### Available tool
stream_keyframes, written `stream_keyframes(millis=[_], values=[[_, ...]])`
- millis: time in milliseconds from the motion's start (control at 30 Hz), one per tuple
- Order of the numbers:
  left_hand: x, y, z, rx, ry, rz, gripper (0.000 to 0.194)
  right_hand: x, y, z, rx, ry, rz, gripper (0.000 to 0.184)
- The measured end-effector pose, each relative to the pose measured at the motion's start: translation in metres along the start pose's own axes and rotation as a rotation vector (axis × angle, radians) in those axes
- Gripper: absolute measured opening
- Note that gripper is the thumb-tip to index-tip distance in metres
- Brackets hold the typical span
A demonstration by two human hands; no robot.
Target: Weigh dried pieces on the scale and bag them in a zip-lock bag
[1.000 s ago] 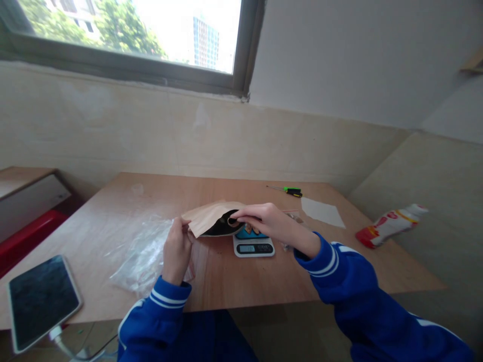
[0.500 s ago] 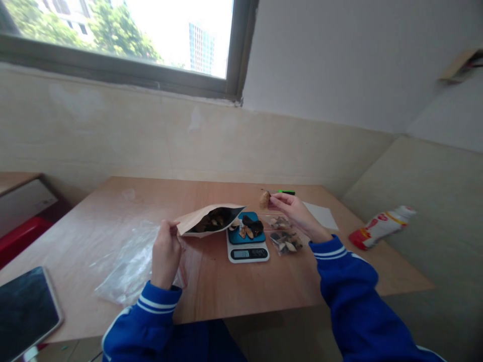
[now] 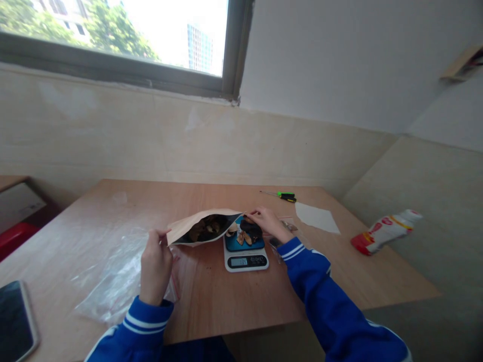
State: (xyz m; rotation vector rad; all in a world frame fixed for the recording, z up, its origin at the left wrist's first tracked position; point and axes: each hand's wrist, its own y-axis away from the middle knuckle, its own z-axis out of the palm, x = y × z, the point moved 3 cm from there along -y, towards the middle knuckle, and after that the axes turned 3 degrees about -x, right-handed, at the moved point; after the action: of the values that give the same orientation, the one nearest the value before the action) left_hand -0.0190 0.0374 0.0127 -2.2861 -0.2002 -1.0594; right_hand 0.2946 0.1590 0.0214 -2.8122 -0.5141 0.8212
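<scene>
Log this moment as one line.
left hand: holds kraft pouch open | right hand: at dried pieces on scale

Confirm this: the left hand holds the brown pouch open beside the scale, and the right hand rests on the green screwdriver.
One thing is wrong. In the head view the right hand is at the pieces on the scale, not on the screwdriver, which lies untouched farther back. The left hand does hold the pouch open.

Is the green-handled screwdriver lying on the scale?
No, the screwdriver lies on the table near the far edge, well behind the scale, which carries only dried pieces.
</scene>
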Motion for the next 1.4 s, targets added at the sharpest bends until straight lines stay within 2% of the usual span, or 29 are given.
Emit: stream_keyframes(millis=[167, 300, 400, 467, 567, 700, 800, 867, 1033, 1167, 1267, 1400], values=[[0.000, 0.002, 0.000, 0.016, -0.010, 0.013, 0.014, 0.011, 0.024, -0.018, 0.032, -0.038, 0.043, 0.022], [-0.001, 0.005, 0.001, 0.018, -0.023, 0.021, 0.017, 0.012, 0.055, -0.039, 0.050, -0.138, 0.005, 0.024], [-0.001, 0.004, 0.002, 0.015, -0.038, 0.025, 0.016, 0.011, 0.082, -0.047, 0.126, -0.243, 0.020, 0.027], [0.000, 0.002, 0.003, 0.019, -0.043, 0.013, 0.013, 0.011, 0.099, -0.047, 0.176, -0.276, 0.038, 0.027], [0.002, -0.004, 0.004, 0.019, -0.014, -0.032, 0.014, 0.010, 0.117, -0.039, 0.179, -0.236, -0.001, 0.025], [0.002, -0.011, 0.005, -0.009, 0.011, -0.024, 0.022, 0.010, 0.121, -0.033, 0.162, -0.193, -0.082, 0.021], [-0.002, -0.014, 0.008, -0.052, -0.044, 0.013, 0.026, 0.016, 0.107, -0.033, 0.158, -0.210, -0.086, 0.022], [-0.004, -0.017, 0.010, -0.070, -0.101, 0.016, 0.028, 0.024, 0.086, -0.031, 0.129, -0.218, -0.059, 0.023], [-0.007, -0.040, 0.012, -0.085, -0.237, -0.034, 0.030, 0.045, 0.009, -0.013, -0.053, -0.054, -0.029, 0.032], [-0.013, -0.061, 0.004, -0.004, -0.343, -0.127, 0.031, 0.057, -0.044, 0.014, -0.121, -0.003, -0.045, 0.030], [-0.018, -0.064, 0.000, 0.057, -0.366, -0.165, 0.030, 0.063, -0.061, 0.035, -0.122, 0.016, -0.044, 0.030], [-0.019, -0.060, 0.008, 0.016, -0.369, -0.156, 0.029, 0.065, -0.061, 0.048, -0.090, 0.017, -0.039, 0.025]])
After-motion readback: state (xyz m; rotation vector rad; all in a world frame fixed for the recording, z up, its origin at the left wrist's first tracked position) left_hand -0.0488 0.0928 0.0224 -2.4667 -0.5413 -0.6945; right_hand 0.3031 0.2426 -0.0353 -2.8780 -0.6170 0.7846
